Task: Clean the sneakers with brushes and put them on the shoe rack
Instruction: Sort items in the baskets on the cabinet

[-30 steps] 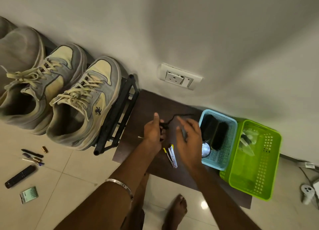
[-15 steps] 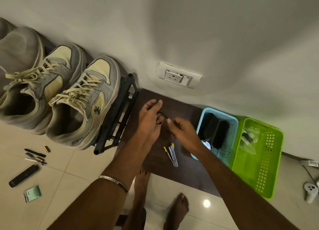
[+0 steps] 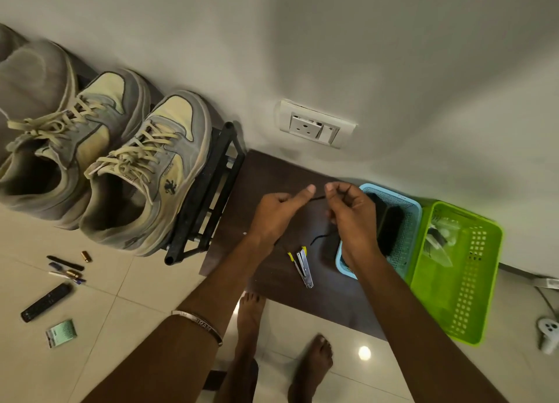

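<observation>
Both hands have lifted, stretching a black cord between left grip and right grip, each pinching it. Sneakers sit on the rack, left of the grips. Tugging harder could slip the cord free.

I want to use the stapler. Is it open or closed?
Open a little. The stapler lies on the dark board, and its yellow-tipped arm splays away from the metal body at one end.
</observation>
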